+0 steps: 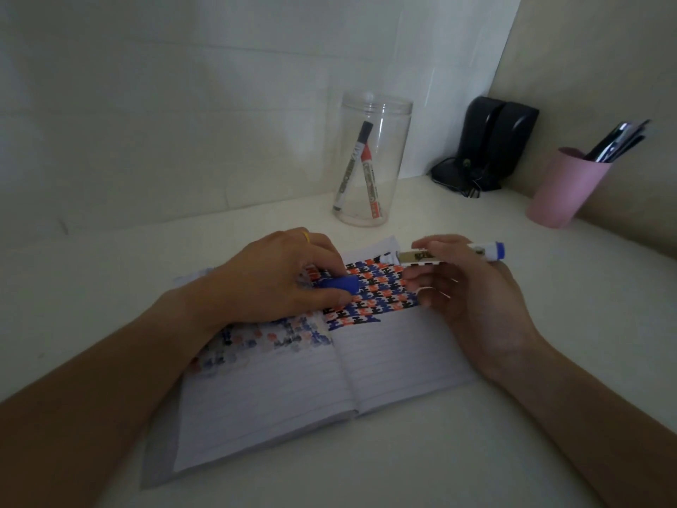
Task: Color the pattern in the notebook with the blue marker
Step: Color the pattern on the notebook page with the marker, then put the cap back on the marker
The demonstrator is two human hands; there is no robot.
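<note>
An open lined notebook (384,361) lay mid-frame on the pale desk (549,416), its blue, red and black pattern (377,287) across the top of the right page. The right hand (461,287) curled loosely round the uncapped white-barrelled blue marker (450,255), held level just above the pattern. The left hand (282,276) pinched the marker's blue cap (342,283) between thumb and fingers over the page. Behind stood a clear plastic jar (370,163) holding two markers.
</note>
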